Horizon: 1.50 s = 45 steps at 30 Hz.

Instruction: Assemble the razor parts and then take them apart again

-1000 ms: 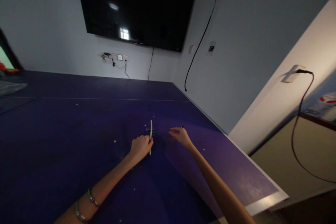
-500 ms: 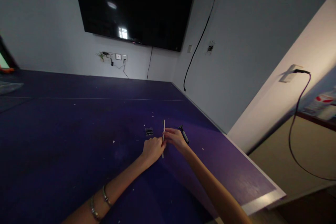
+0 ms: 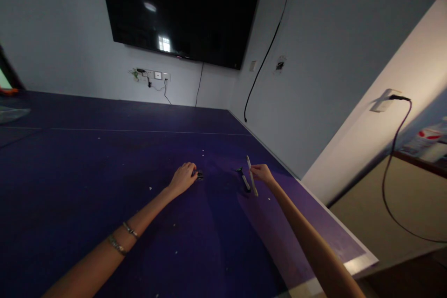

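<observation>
My right hand (image 3: 262,173) pinches a thin, pale, flat strip (image 3: 253,182), held at a tilt just above the table's right part; its exact kind does not show. Beside it on the left lies a razor (image 3: 245,182) with a black head and a dark-and-grey handle. My left hand (image 3: 184,177) has its fingers curled over the left side of a small clear-and-black case (image 3: 200,175) on the table. Those fingers partly hide the case, and its contents are too small to make out.
The dark purple tabletop (image 3: 139,233) carries several small white scraps. Its right edge (image 3: 335,209) has a pale border. A black cable (image 3: 260,67) hangs along the wall beyond, near a large television (image 3: 181,14). Clear plastic (image 3: 14,115) lies at the far left.
My hands have moved apart. The right has carried the pale strip rightward, beside the razor. The left has let go of the strip and moved left and forward to the small case.
</observation>
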Available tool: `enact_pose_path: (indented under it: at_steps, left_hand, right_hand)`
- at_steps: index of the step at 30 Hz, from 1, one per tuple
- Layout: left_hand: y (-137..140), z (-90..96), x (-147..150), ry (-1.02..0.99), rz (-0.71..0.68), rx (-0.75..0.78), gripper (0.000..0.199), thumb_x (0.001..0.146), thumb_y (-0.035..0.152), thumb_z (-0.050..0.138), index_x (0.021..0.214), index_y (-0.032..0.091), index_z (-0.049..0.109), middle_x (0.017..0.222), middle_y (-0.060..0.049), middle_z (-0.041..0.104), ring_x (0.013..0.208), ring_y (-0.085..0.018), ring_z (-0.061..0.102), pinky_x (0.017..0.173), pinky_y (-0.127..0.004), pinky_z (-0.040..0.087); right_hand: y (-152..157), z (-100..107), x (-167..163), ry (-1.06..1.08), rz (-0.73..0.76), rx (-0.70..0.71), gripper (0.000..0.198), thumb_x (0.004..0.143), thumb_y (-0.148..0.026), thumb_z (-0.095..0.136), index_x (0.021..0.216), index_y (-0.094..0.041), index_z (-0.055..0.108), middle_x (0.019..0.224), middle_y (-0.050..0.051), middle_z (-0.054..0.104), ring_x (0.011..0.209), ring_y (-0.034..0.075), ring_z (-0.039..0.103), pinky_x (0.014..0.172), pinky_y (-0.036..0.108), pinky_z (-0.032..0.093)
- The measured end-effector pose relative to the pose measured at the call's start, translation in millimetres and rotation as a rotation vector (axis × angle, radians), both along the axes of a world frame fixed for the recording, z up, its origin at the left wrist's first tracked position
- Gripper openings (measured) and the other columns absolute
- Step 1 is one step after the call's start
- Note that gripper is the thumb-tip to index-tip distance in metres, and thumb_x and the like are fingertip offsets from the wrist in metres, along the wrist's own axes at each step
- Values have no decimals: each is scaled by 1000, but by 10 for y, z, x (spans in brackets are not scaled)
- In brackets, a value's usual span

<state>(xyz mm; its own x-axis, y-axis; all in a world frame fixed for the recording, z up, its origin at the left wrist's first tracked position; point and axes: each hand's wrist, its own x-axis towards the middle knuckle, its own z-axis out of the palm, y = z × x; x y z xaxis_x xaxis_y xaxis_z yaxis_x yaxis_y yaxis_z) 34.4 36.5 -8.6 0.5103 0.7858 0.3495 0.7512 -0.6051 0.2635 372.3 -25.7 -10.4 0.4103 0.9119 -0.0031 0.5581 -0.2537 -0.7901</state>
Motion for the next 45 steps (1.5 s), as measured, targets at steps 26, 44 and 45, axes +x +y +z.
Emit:
enact_pose_path:
  at_steps: [26,44,45]
  left_hand:
    - [156,-346,-6,25,-97,-96,41,78,28,48,116,14,50,121,-13,54,115,-24,47,97,-39,34]
    - [-295,-11,214,-194,-266,-112,46,80,32,54,122,19,43,124,-9,51,116,-20,46,100,-37,34]
    - [-344,11,244,-195,-291,-113,46,80,34,54,123,19,43,125,-9,50,116,-20,45,100,-38,34]
  right_hand:
    - [88,-255,75,-557,-7,-144,20,66,-14,57,79,-10,72,78,12,69,74,20,64,58,20,40]
    - [-163,427,-684,-373,651,209,61,60,-34,72,118,-21,57,113,9,59,89,19,60,80,31,45]
    - [-181,440,-756,-358,701,199,70,55,-35,75,121,-22,54,117,10,57,91,20,59,82,33,44]
